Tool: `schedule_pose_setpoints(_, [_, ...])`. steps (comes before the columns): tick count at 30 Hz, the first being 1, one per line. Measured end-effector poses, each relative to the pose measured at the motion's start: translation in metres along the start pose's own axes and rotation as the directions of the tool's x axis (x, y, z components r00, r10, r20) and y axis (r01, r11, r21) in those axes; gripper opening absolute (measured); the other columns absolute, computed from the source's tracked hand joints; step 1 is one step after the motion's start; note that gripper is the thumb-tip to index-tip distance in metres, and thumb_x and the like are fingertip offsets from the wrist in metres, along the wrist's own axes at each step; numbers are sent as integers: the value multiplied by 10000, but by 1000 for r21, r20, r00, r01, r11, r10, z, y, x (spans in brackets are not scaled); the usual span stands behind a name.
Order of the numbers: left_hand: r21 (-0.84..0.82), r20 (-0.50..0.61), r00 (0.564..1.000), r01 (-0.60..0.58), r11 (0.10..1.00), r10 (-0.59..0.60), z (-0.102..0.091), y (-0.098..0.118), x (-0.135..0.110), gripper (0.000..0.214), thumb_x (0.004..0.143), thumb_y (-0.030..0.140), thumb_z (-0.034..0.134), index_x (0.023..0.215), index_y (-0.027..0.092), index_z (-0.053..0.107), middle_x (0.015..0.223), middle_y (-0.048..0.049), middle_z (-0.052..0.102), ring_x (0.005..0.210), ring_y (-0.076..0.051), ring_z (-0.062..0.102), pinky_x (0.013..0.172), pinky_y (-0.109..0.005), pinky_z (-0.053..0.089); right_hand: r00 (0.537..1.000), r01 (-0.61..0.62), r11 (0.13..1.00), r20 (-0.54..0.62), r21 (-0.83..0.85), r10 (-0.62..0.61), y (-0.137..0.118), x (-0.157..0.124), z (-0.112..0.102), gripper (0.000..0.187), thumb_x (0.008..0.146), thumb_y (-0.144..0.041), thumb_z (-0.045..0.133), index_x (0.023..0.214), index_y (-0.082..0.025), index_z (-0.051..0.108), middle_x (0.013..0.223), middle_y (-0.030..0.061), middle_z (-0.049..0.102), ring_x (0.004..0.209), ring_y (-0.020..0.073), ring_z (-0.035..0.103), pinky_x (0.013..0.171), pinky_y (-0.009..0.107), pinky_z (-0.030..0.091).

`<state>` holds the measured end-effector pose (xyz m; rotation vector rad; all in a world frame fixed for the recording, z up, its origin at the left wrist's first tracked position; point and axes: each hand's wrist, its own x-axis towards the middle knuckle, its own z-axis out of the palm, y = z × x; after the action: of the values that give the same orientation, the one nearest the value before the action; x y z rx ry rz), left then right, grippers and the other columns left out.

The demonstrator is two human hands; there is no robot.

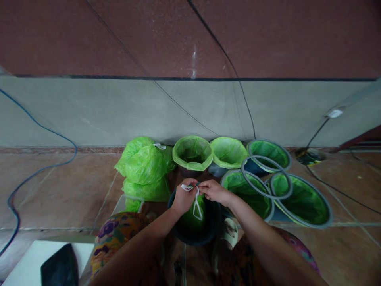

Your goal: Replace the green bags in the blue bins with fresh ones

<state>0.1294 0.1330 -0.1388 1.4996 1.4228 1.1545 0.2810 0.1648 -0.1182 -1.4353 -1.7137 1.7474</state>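
Low in the middle of the head view, a dark round bin [198,239] stands between my knees with a green plastic bag [190,223] inside it. Above the bag, my left hand [183,197] pinches its gathered neck. My right hand [216,190] meets it there, thumb and fingers closed on the same neck. A white drawstring [196,210] hangs in a loop below my fingers, and another bit of it lies over my left hand. The fingertips partly hide the exact spot they grip.
Filled green bags [141,167] are piled at the left by the wall. Lined bins [193,155] stand along the wall and to the right, with a grey ring [268,195] resting across two. A blue hose [44,169] curves over the floor at far left; a white board [28,260] lies nearer.
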Motion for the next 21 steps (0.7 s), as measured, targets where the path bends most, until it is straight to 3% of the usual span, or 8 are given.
schedule_pose_setpoints(4, [-54,36,995,96,994,-94,-1,-1,2,122,704,190,594,809,151,644,703,-7,629,628,-104,552,595,-212,438,998,15,999,-68,-33,-17,-3,-2,-1,179,735,-241,550,790,-135,683,537,-33,544,419,54,371,417,194,266])
schedule_pose_setpoints(7, [-69,97,987,132,989,-125,-2,0,3,104,702,230,609,730,145,662,643,-4,628,589,-100,534,564,-206,417,987,71,965,-124,-254,-105,-7,-3,-4,187,733,-194,518,746,-140,697,538,-25,555,480,73,424,475,206,305])
schedule_pose_setpoints(10, [-48,114,979,172,984,-166,-4,-1,4,137,710,261,606,692,145,675,632,-11,643,583,-104,540,559,-208,411,970,81,853,-157,-516,-187,-10,-2,-8,224,760,-186,489,750,-150,710,640,22,640,586,112,518,573,233,361])
schedule_pose_setpoints(15, [235,74,967,221,946,-245,-14,-11,8,124,710,198,573,628,162,658,565,-7,619,569,-117,548,553,-219,389,946,-201,665,-320,-719,-60,-4,-4,-15,222,793,-228,508,794,-160,719,862,129,700,810,223,611,707,306,410])
schedule_pose_setpoints(18, [379,130,942,241,893,-309,-20,-19,8,118,707,199,572,641,166,663,556,-17,611,582,-137,562,572,-236,394,959,-234,625,-282,-745,24,2,-6,-17,224,808,-221,496,840,-153,708,898,146,689,880,249,615,760,327,418])
schedule_pose_setpoints(21, [409,167,937,217,887,-306,-22,-23,6,146,668,230,630,784,159,684,708,-54,669,701,-178,606,659,-267,434,980,-144,653,-200,-744,-12,4,-9,-15,380,759,-174,544,1132,-167,612,1083,134,634,994,246,586,843,335,409])
